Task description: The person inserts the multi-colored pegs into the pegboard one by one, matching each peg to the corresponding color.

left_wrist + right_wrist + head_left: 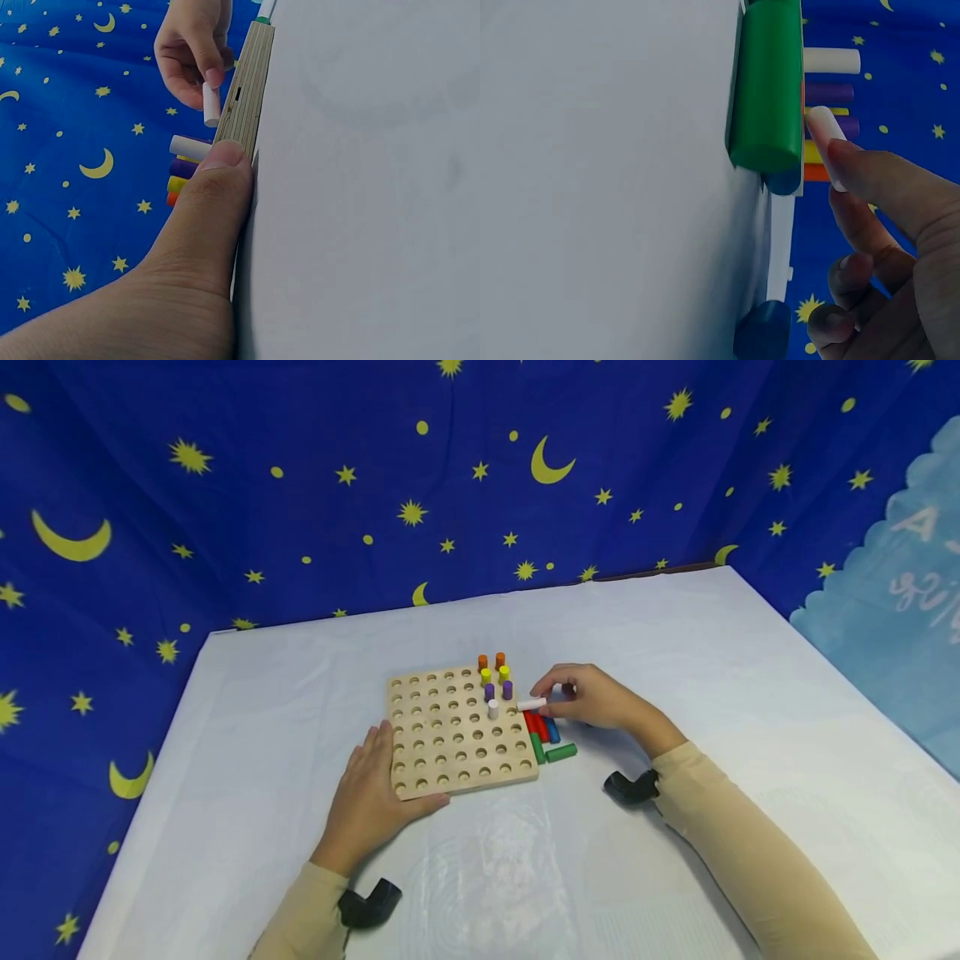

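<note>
A light wooden pegboard (442,747) with rows of round holes lies on the table. My left hand (367,806) rests at its near left corner, fingers straight along the left side, thumb (214,180) along the front edge. Over the board's right side, my right hand (588,697) pinches a white peg (827,135) between thumb and finger, tilted. Another white peg (492,709) stands in a hole, with two purple pegs (507,691), two yellow pegs (486,676) and two orange pegs (500,661) in rows behind it.
Against the board's right side lie red pegs (542,728), a blue peg (553,732) and green pegs (561,752). In the right wrist view another blue peg (763,330) lies farther off. A blue star-and-moon curtain (300,510) hangs behind the white table (637,627).
</note>
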Tool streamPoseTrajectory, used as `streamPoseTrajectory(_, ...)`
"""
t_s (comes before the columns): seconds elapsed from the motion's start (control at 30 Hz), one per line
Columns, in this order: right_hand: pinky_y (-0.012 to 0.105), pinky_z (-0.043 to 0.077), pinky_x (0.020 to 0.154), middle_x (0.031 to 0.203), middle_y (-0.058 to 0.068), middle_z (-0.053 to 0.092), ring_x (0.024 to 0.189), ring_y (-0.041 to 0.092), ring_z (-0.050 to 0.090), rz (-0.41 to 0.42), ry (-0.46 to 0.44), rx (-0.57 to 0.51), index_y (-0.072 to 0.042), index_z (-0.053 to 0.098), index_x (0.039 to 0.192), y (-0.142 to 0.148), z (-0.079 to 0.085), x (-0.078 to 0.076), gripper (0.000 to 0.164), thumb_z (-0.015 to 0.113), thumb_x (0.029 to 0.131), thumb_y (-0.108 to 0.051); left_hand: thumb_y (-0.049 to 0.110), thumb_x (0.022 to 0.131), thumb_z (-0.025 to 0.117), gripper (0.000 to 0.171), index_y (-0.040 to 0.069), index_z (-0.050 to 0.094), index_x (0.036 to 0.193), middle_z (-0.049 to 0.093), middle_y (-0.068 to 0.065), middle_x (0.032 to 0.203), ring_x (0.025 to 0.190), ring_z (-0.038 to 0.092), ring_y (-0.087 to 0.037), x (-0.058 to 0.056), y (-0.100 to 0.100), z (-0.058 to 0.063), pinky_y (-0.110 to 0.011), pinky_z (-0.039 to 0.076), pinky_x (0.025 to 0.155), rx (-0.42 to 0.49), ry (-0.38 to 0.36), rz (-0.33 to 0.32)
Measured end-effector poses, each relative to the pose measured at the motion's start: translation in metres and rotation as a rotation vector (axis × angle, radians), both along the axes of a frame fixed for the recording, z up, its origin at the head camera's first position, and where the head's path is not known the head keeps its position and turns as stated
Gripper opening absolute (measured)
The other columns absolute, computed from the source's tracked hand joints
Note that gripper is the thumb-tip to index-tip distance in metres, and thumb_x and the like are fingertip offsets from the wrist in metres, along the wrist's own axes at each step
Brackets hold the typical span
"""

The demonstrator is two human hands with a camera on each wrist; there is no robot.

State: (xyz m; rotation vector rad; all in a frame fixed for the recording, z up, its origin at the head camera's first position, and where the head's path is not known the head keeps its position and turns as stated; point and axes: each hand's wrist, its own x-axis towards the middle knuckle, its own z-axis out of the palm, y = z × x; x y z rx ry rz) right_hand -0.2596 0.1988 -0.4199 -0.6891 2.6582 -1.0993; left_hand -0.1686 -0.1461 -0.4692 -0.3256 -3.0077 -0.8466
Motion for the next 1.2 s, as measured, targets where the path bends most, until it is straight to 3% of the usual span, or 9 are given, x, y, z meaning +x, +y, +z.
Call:
streamPoseTrajectory(0.4,0.027,0.046,0.065,0.1,0.001,0.068,0.078,0.021,0.052,0.005,0.078,-0.068,-0.013,0.072,0.113,-0.016,0.0,-0.003,0.026,0.075,0.088,-0.011,0.08,0.064,0.073,0.138,0.0,0.01,0.159,0.015,-0.019,0.166,0.154,0.013,-0.036,0.0,0.0,0.001,-0.05,0.011,0.127,0.002,-0.002,-0.001)
streamPoseTrajectory(0.93,0.023,0.047,0.062,0.101,0.003,0.072,0.073,0.019,0.053,0.013,0.061,-0.125,-0.011,0.074,0.108,-0.036,0.002,-0.003,0.023,0.078,0.086,-0.013,0.081,0.063,0.072,0.139,0.001,0.01,0.159,0.014,-0.019,0.166,0.155,0.013,-0.035,-0.001,-0.001,0.0,-0.05,0.011,0.128,-0.001,-0.002,0.002)
streamPoseTrajectory(1.2,0.024,0.047,0.06,0.106,-0.002,0.074,0.071,0.018,0.054,0.009,0.087,-0.068,-0.015,0.076,0.104,-0.038,0.003,-0.003,0.018,0.078,0.086,-0.017,0.08,0.064,0.072,0.139,0.001,0.009,0.159,0.013,-0.019,0.166,0.155,0.012,-0.035,0.0,0.0,0.001,-0.05,0.011,0.128,0.002,-0.011,0.004)
